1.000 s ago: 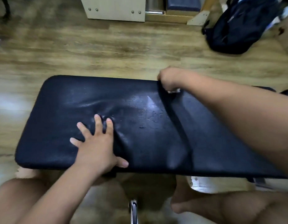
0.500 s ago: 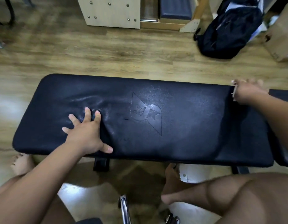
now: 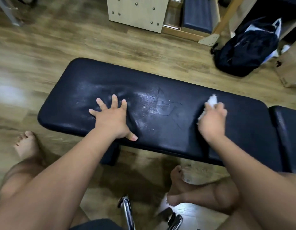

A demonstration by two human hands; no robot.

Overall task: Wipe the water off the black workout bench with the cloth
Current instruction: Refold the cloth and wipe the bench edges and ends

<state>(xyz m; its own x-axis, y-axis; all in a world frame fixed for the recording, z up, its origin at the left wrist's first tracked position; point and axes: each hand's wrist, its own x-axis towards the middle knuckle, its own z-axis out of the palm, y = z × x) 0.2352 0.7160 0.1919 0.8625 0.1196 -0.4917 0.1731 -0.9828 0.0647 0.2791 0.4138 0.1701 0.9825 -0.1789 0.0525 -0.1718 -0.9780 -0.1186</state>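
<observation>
From the head camera, the black workout bench (image 3: 185, 130) runs left to right across the wooden floor (image 3: 77, 52). The right hand (image 3: 212, 120), fingers curled tight around the bunched white cloth (image 3: 212, 101), presses on the pad's right part. The wet sheen (image 3: 144, 100) lies to its left, along the bench's long axis, near the embossed logo (image 3: 167, 105). The left hand (image 3: 112, 118), fingers splayed flat, rests just left of the sheen, so the cloth hand likely needs a leftward stroke.
</observation>
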